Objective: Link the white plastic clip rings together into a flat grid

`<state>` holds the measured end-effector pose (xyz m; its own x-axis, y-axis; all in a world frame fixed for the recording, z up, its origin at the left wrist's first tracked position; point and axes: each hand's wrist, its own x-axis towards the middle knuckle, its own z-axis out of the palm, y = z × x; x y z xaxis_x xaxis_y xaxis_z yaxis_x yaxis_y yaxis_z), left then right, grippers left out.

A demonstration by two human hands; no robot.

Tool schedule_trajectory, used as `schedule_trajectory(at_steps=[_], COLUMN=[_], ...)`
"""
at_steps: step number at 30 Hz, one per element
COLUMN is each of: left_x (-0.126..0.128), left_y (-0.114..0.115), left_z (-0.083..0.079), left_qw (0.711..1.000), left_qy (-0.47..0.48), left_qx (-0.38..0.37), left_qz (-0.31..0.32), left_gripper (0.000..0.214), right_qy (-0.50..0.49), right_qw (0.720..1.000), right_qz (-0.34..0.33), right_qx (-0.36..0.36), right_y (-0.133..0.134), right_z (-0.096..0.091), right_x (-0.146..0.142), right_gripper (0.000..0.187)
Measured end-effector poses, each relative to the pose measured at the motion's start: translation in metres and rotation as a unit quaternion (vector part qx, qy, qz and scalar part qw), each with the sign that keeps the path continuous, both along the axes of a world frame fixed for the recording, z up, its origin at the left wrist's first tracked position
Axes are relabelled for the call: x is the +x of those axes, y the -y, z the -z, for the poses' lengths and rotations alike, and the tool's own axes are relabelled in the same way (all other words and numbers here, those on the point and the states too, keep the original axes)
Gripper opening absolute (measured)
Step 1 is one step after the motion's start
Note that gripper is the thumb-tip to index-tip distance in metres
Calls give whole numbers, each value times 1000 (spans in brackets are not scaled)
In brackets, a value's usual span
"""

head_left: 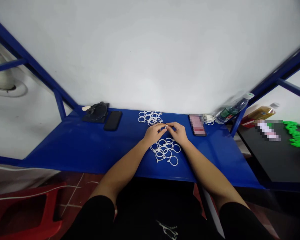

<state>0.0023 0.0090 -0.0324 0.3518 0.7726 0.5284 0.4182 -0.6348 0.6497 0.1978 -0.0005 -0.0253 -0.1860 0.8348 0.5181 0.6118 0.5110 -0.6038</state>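
My left hand [153, 132] and my right hand [178, 132] meet over the blue table, fingertips pinched together. Between them shows a small white plastic piece [166, 126]; the fingers hide most of it, so I cannot tell whether it belongs to a ring. Just below my hands lies a loose pile of thin white plastic rings [167, 153] with small tabs on their rims. One white ring [174, 160] lies at the near edge of that pile. Beyond my left hand, against the wall, is another group of similar white rings [148, 117].
On the blue table [90, 146] lie a black phone [113, 120], a dark plastic bag [98, 111] and a phone with a blurred screen [197, 125]. A water bottle [233, 108] leans at right near a white cable [210, 119]. Green pieces [296, 135] lie on a black table [272, 156].
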Motion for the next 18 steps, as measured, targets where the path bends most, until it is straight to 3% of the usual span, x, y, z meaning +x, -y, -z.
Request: schedule_trajectory(at_steps=[6,18], left_x=[1,-1], left_y=[2,-4], left_z=[2,0], left_qw=[999,1000], left_qy=[-3,-24], left_qx=[-40,-5], left_qz=[-10,5], left_gripper=[30,22], right_qy=[-36,-56], right_qw=[999,998], right_qz=[-2,18], right_qx=[3,19], right_y=[3,1], right_z=[-2,4], right_x=[-2,-8], right_gripper=[24,15])
